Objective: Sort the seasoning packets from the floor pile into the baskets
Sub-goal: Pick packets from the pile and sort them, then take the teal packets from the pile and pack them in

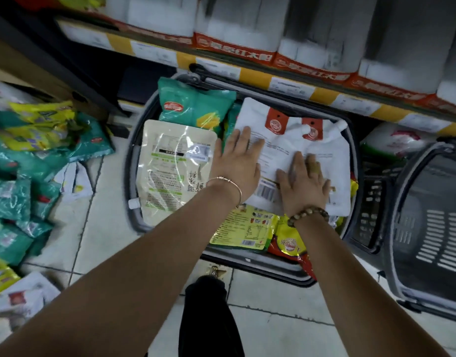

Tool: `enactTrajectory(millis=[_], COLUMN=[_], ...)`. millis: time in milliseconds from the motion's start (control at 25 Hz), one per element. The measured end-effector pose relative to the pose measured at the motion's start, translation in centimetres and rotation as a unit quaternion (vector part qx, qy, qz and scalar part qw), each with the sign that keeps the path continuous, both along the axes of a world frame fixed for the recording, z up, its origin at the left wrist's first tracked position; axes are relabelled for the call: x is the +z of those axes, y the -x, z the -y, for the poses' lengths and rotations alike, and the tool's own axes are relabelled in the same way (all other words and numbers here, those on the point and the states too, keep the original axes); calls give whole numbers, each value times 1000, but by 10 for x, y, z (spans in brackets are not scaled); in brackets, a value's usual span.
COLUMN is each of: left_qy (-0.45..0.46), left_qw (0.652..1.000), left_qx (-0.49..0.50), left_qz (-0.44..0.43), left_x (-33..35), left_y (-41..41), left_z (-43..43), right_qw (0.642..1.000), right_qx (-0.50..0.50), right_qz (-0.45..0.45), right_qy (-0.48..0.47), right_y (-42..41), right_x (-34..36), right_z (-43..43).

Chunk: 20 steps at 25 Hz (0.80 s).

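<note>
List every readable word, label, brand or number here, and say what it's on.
"调味料", upside down and only roughly legible: cream pouch.
Red carton band: white characters, too blurred to read.
White pouch: fine print, barcode digits and red-tag logos too small.
Green packet: red logo unreadable.
Shelf price labels: blurred.

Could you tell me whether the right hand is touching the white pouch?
Touching: the head view shows the right hand lying flat on the white pouch.
</note>
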<state>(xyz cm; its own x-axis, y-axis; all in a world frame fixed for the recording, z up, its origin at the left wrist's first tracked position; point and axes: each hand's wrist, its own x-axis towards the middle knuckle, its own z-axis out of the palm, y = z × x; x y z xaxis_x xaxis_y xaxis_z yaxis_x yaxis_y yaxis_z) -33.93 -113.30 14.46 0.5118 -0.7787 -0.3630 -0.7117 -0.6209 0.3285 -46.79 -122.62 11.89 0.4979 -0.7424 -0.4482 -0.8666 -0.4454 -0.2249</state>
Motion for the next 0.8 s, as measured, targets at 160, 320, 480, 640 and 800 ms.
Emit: enactTrajectory(millis=[160,320,480,640,800], left_qy=[66,122,145,143,144], left_qw=[988,953,901,840,777], left_qx=[115,257,397,517,609], left_qz=[-82,-106,-101,-82,-67], left_x=[31,58,71,72,67], left_y=[-16,-39,-56,-64,-66], left_z=[-54,-152,-270,-386,-497], right_qw=[994,977,942,907,888], right_qx=[50,115,226,326,389], right_qz=[55,160,238,265,234], right_qy=[74,84,71,27,-70], right_y=[-3,-30,-79,-132,-178], right_x=[28,53,68,75,72], right_z=[-25,-80,-161,-270,-380])
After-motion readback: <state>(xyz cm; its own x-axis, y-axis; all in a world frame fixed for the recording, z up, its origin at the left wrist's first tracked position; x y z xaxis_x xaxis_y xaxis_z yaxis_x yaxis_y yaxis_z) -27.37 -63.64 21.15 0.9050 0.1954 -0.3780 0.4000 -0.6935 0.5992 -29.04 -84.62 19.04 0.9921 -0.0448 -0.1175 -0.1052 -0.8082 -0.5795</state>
